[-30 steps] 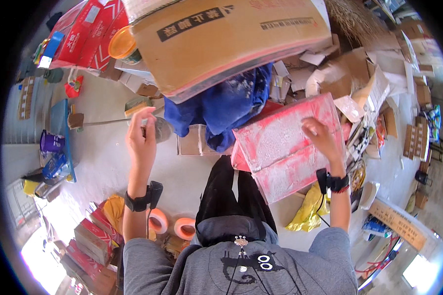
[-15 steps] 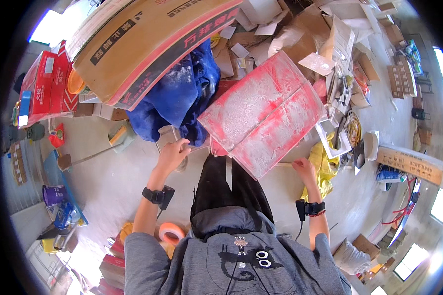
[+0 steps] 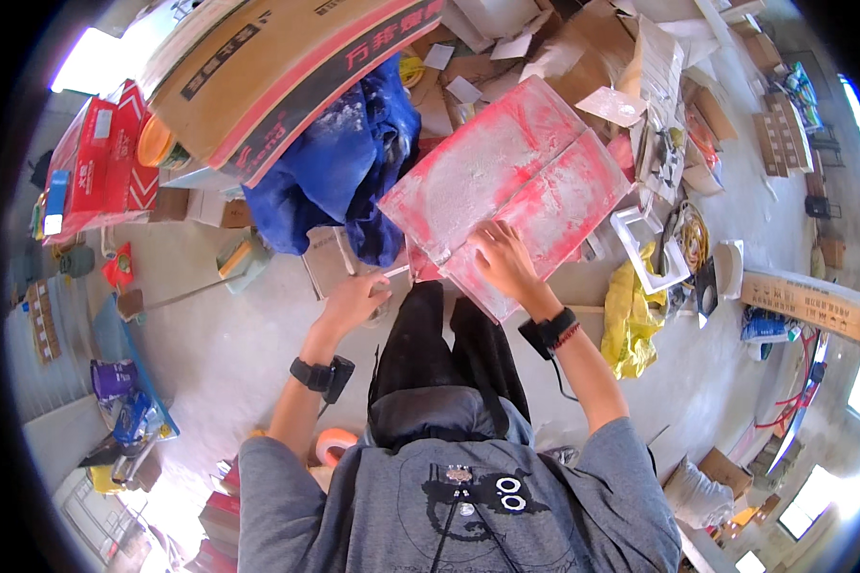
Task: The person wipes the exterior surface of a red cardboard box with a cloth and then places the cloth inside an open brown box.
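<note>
1. Perhaps the chief risk is the red carton (image 3: 535,172) slipping or tipping: its near corner juts toward the legs (image 3: 420,334), and what bears it is hidden.
2. The right hand (image 3: 502,253) is over the carton's top, by the near-left edge, fingers bent. Nothing gripped shows; I cannot tell how firmly it touches. Pale dust there could make the fingertips skid.
3. The left hand (image 3: 354,298) is off the carton, facing that same edge, fingers drawn fairly narrow; whether it pinches anything I cannot tell. With that side unbraced, a one-handed push could swing the carton round.
4. A seam crosses the top between two edges; hard pressing beside it could make the board sag.
5. The blue cloth (image 3: 325,172) ends just beside the left hand and could snag. The brown box (image 3: 258,81) looms over it and might shift too, if they touch.
6. Counted: two hands, one red carton, one cloth, one brown box, one yellow bag (image 3: 631,325), one white frame (image 3: 631,256), two wrist straps (image 3: 552,329). Scraps (image 3: 583,48) overlap too much to count.
</note>
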A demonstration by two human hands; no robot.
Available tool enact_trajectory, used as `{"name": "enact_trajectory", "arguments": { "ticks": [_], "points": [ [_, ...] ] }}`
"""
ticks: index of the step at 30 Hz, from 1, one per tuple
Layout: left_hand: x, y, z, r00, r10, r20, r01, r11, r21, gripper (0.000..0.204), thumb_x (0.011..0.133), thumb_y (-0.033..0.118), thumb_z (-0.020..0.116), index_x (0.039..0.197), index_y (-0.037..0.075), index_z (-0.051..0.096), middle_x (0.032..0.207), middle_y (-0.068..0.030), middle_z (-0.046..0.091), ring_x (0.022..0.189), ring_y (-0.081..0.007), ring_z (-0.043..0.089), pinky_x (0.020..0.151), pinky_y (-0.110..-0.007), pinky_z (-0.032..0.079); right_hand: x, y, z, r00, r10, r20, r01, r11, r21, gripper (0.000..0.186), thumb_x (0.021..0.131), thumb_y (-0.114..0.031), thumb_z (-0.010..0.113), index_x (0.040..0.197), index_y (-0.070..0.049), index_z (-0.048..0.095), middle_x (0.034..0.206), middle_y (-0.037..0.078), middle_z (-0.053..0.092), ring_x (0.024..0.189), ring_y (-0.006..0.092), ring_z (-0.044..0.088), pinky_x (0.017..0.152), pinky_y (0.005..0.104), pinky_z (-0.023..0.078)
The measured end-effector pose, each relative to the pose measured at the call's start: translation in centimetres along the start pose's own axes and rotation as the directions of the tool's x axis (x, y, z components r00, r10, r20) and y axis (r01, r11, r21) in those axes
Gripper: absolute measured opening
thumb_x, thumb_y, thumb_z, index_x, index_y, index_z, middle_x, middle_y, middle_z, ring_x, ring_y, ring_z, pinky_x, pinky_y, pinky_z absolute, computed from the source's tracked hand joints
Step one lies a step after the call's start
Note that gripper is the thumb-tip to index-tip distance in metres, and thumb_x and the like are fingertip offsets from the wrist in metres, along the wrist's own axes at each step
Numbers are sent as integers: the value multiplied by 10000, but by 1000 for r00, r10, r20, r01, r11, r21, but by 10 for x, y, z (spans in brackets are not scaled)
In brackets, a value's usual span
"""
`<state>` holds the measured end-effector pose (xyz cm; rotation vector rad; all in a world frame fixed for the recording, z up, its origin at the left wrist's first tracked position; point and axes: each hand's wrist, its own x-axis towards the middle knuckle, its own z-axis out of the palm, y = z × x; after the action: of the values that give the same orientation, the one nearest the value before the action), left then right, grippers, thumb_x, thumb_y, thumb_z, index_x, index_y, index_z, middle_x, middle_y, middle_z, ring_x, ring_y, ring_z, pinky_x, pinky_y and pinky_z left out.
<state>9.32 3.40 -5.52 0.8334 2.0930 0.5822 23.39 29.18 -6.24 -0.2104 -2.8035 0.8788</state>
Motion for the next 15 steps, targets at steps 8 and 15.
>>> {"name": "enact_trajectory", "arguments": {
  "ticks": [8,15],
  "points": [
    [-85,-27,20,924,-212,-320,182,976,-122,219,831,269,585,978,115,634,656,-110,591,613,-251,581,573,-362,434,14,23,24,972,-132,195,167,970,-179,175,687,-14,538,852,-62,569,891,82,539,946,270,509,821,388,414],
    [-158,-39,66,841,-338,-423,236,932,-277,159,829,203,586,926,89,641,571,-70,513,513,-170,487,503,-303,385,12,22,1,948,-278,157,308,925,-223,106,680,4,528,713,-70,596,876,80,547,874,291,531,775,411,427]
  ]
}}
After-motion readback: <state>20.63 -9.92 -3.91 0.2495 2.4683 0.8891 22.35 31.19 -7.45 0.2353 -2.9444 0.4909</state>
